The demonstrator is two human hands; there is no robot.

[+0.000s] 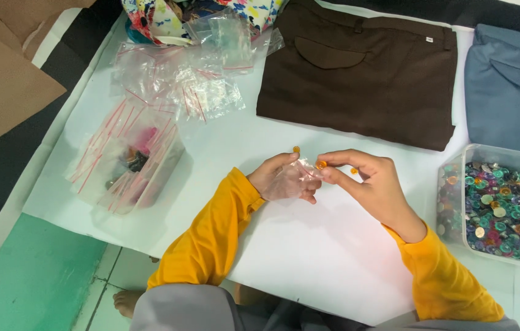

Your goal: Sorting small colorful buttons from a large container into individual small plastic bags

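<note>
Hands (333, 178) work above white sheet (309, 257) on tiled floor (119, 276).

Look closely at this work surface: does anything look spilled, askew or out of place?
Two small orange buttons lie loose on the white sheet, apart from the clear tub of mixed coloured buttons. Small clear zip bags lie in an untidy heap.

Before you, a white sheet (309, 245) covers the floor: brown trousers (364, 73) at twelve o'clock, blue trousers (511, 86) at two, a clear tub of coloured buttons (496, 205) at three, zip bags (174, 79) at eleven, a bag-filled tub (128, 162) at nine.
</note>
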